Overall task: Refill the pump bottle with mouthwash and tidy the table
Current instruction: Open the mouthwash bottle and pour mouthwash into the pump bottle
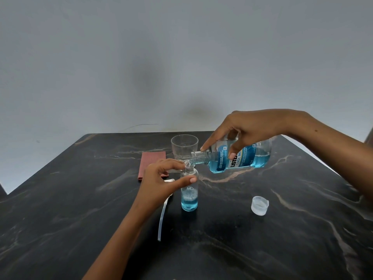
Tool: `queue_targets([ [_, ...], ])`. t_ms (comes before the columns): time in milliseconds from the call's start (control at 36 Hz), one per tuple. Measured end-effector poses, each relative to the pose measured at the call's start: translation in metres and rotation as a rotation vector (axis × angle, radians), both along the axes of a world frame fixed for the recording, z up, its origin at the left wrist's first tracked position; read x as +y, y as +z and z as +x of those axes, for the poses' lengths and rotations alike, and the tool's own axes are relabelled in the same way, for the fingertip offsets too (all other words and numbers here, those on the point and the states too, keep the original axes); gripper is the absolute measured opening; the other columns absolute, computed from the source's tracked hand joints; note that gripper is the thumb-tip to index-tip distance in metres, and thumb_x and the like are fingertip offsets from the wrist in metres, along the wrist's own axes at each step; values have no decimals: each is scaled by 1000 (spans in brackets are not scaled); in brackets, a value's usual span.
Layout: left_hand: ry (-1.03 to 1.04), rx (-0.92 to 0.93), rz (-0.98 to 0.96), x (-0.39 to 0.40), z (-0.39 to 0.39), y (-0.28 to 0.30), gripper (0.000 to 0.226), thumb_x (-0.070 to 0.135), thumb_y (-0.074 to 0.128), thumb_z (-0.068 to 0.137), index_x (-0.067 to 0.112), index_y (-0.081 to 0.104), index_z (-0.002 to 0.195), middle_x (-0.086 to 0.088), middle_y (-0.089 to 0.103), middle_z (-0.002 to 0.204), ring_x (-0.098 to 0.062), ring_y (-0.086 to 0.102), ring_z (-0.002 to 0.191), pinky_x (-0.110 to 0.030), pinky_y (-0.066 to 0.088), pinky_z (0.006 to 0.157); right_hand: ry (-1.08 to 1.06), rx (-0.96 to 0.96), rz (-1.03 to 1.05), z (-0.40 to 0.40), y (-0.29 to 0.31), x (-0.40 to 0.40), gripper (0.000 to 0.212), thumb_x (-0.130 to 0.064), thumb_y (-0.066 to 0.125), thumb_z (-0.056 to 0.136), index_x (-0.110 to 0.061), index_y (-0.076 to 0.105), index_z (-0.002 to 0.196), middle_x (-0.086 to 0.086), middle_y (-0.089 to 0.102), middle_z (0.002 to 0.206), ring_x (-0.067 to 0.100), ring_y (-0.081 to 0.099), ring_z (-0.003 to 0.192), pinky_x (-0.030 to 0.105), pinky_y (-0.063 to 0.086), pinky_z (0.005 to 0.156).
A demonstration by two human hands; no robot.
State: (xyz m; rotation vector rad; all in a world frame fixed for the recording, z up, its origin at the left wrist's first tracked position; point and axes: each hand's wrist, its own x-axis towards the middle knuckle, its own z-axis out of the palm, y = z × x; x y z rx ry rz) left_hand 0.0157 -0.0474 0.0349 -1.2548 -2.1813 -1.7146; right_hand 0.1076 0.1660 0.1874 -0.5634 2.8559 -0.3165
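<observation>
The mouthwash bottle [238, 156] is gripped from above by the right hand [248, 130], fingers curled over its labelled body and the forefinger stretched along the shoulder toward the neck. Its long axis is laid nearly level, running across the table [80, 199] from right to left, with the open mouth pointed left and tipped slightly down. That mouth is brought right against the opening of the small pump bottle [189, 190], which is stood upright near the middle of the table, long axis vertical, opening up. Blue liquid with foam on top is seen in its lower part. The small bottle is steadied by the left hand [159, 182]: the neck is pinched by the fingertips and the thumb is pressed against its side. The pump head with its dip tube [162, 217] is laid flat just left of the small bottle. A translucent cap [259, 205] is set to the right, well apart. A clear glass [184, 146] and a folded reddish cloth [151, 162] are placed behind.
</observation>
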Motion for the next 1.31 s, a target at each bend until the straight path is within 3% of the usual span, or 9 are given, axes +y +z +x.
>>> queue_targets([
  [222, -10, -13, 0, 0, -1, 0, 45, 55, 73, 54, 25, 75, 87, 10, 73, 94, 0, 64, 93, -8, 44, 71, 27, 4, 6, -2, 0, 0, 54, -7, 72, 80, -27, 58, 128, -31, 56, 116, 44, 62, 99, 52, 52, 82],
  [361, -14, -22, 8, 0, -1, 0, 44, 58, 73, 53, 27, 74, 86, 12, 73, 92, 1, 64, 92, -7, 44, 70, -40, -18, -29, -1, 0, -1, 53, -3, 72, 80, -23, 59, 128, -14, 62, 125, -9, 62, 102, 15, 54, 82],
  [417, -11, -21, 7, 0, -1, 0, 44, 56, 74, 54, 26, 75, 86, 11, 73, 92, 0, 64, 92, -7, 44, 70, -43, -11, -28, -3, 0, 0, 53, -3, 71, 80, -23, 59, 128, -16, 62, 123, -13, 60, 100, 12, 53, 80],
  [556, -14, -19, 8, 0, 0, 0, 41, 53, 74, 55, 26, 75, 86, 11, 73, 92, -1, 65, 91, -14, 44, 71, -7, 4, 11, -4, 0, 1, 54, -6, 72, 80, -28, 58, 128, -28, 59, 117, 33, 66, 100, 39, 54, 80],
  [667, -14, -11, 6, 0, 0, 0, 39, 50, 75, 57, 24, 75, 86, 10, 73, 92, -3, 65, 92, -11, 43, 71, -22, 22, 3, -1, 1, -2, 54, -4, 72, 80, -23, 59, 128, -15, 63, 123, 11, 66, 105, 33, 55, 82],
  [778, -16, -1, -5, 0, -1, 0, 40, 46, 76, 59, 18, 76, 88, 8, 74, 93, -4, 65, 93, -6, 43, 71, -23, 18, 33, -2, 1, -3, 54, -6, 71, 80, -25, 58, 129, -10, 63, 127, 33, 67, 99, 44, 55, 81],
  [944, -13, 6, -6, 0, 0, 0, 38, 43, 77, 60, 18, 76, 88, 9, 74, 92, -3, 64, 91, -5, 42, 71, -43, 5, 1, -2, 3, -3, 54, -3, 71, 81, -21, 58, 130, -7, 63, 127, -3, 63, 105, 23, 57, 82],
  [1167, -14, 2, -12, 0, 1, 1, 38, 45, 75, 61, 19, 76, 89, 10, 73, 92, -1, 64, 91, -4, 43, 71, -35, 21, 6, -5, 3, -2, 52, -3, 69, 81, -19, 58, 130, -8, 62, 128, -2, 60, 110, 21, 56, 85],
  [1306, -15, 2, -8, 0, 1, 1, 38, 45, 75, 60, 20, 76, 90, 9, 73, 93, -1, 64, 91, -4, 42, 71, -39, 19, -6, -6, 3, -1, 53, -1, 69, 81, -19, 58, 130, -18, 59, 118, -22, 57, 92, 8, 52, 75],
])
